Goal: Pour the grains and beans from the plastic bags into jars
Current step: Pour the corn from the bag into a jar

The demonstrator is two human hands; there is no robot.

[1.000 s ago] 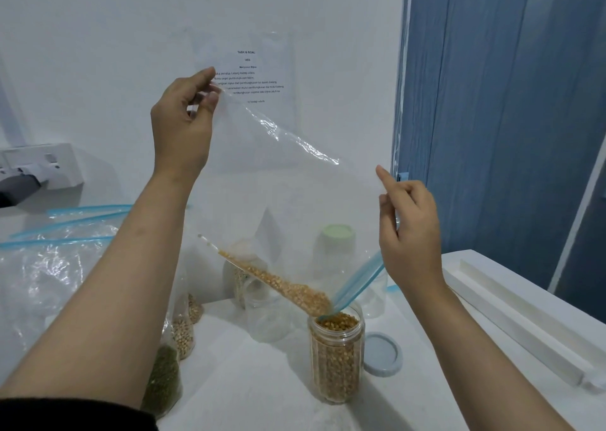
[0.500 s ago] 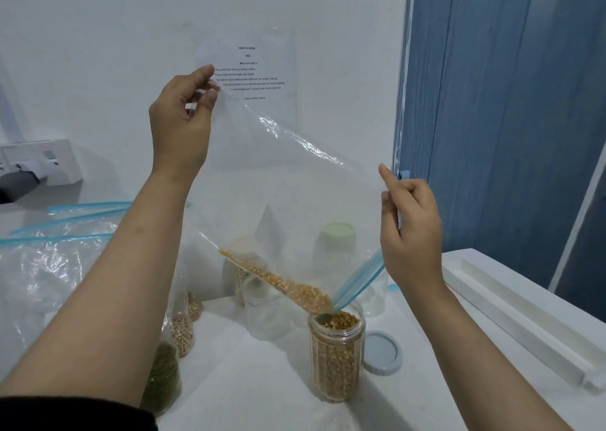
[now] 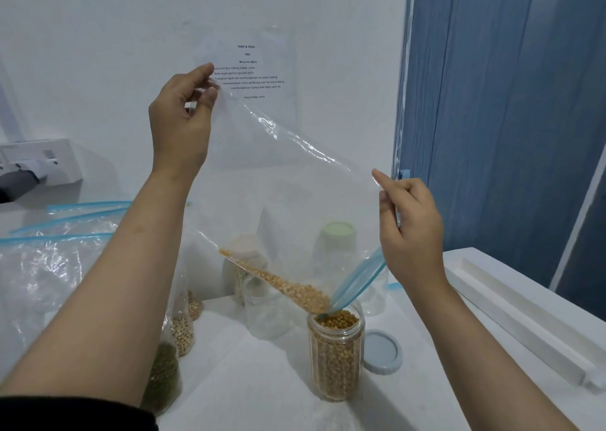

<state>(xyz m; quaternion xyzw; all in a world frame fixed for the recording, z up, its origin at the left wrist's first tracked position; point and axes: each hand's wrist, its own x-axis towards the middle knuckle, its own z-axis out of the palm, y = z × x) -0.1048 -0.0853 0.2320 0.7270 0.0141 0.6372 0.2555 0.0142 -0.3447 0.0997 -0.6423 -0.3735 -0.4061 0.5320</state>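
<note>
- This looks like a plain room in a home fitted out for a staged recording, not a working kitchen.
- A printed sheet (image 3: 251, 69) headed "TASK & GOAL" hangs on the bare white wall (image 3: 98, 53), with numbered-looking lines of instructions below the heading.
- A white wall socket (image 3: 49, 161) with a grey plug in it sits at the left.
- A white tabletop (image 3: 262, 381) carries household pantry goods: clear plastic jars (image 3: 336, 355), zip bags (image 3: 49, 266) with blue seals, dried beans and grains.
- A blue wood-grain panel (image 3: 508, 119), like a door or wardrobe, stands at the right.
</note>
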